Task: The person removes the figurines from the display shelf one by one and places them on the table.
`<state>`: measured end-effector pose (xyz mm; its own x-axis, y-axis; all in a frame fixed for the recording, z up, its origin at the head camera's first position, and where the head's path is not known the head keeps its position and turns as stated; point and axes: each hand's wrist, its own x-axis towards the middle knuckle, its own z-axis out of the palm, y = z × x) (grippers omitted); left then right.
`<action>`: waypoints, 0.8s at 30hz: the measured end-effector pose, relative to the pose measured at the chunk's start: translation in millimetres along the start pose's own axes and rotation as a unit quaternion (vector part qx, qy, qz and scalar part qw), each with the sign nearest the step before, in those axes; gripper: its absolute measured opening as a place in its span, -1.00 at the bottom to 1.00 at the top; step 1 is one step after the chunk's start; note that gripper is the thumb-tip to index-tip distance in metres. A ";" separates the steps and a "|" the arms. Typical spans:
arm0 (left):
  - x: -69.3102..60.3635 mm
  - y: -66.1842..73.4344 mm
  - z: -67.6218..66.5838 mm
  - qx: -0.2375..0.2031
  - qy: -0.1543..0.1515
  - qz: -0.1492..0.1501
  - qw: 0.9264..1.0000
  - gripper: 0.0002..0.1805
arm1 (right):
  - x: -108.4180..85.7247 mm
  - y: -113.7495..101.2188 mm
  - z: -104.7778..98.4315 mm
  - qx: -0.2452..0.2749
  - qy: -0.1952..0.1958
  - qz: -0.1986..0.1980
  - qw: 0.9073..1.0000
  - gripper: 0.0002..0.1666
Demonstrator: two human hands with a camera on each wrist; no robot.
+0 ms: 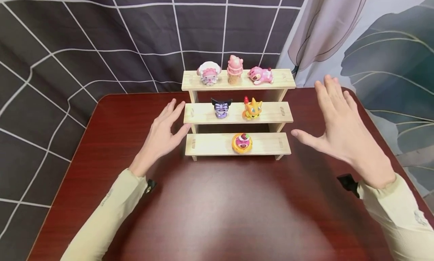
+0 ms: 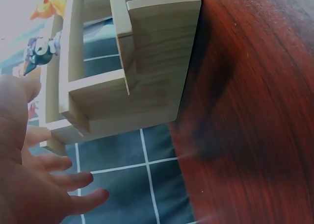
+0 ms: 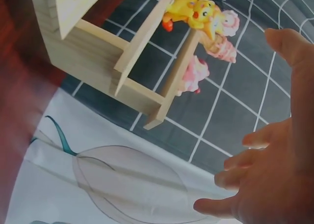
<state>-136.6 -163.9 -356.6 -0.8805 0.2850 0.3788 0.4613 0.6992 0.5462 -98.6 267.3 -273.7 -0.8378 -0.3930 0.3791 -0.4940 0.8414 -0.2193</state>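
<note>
A three-tier wooden shelf stands on the table with small figures on it. The top tier holds a white-hooded figure, a pink ice-cream figure and a pink lying figure. On the middle tier are a black-and-purple figure and an orange-yellow figure. A round orange-rimmed figure sits on the bottom tier. My left hand is held left of the shelf, fingers spread, holding nothing. To the shelf's right, my right hand is raised, fingers extended and thumb apart, also holding nothing.
The dark red table extends in front of the shelf and to both sides. Behind it and at the left hangs a dark cloth with white grid lines. A pale curtain and a leaf-patterned cloth are at the right.
</note>
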 end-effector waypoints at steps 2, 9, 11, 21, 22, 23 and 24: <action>2.2 -1.3 3.2 -0.003 -0.005 0.000 1.000 -0.31 | 2.8 -0.9 -0.3 -0.001 0.002 -0.005 1.000 0.31; 4.9 -2.6 11.6 -0.014 -0.003 0.005 1.000 -0.34 | 12.4 -4.0 -0.4 -0.006 0.004 -0.017 1.000 0.28; 5.6 -2.7 13.5 -0.016 0.002 0.009 1.000 -0.36 | 14.5 -4.5 -0.4 -0.005 0.004 -0.020 1.000 0.27; 10.3 -5.6 21.4 -0.021 0.030 0.039 0.999 -0.47 | 24.0 -4.0 -0.7 -0.013 0.002 -0.026 1.000 0.28; 10.8 -5.7 21.7 -0.023 0.032 0.042 0.998 -0.49 | 25.5 -3.8 -0.7 -0.013 0.004 -0.028 1.000 0.28; 11.4 -5.8 21.8 -0.025 0.033 0.044 0.998 -0.50 | 27.0 -4.1 -1.1 -0.015 0.004 -0.029 0.999 0.27; 12.1 -5.9 21.9 -0.027 0.034 0.045 0.998 -0.51 | 28.7 -4.1 -1.3 -0.016 0.006 -0.032 0.999 0.26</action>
<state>-152.3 -150.3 -371.7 -0.8262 0.2991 0.4775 0.5457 0.6356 0.5461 -120.3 253.1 -260.7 -0.8021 -0.4412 0.4025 -0.5377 0.8268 -0.1651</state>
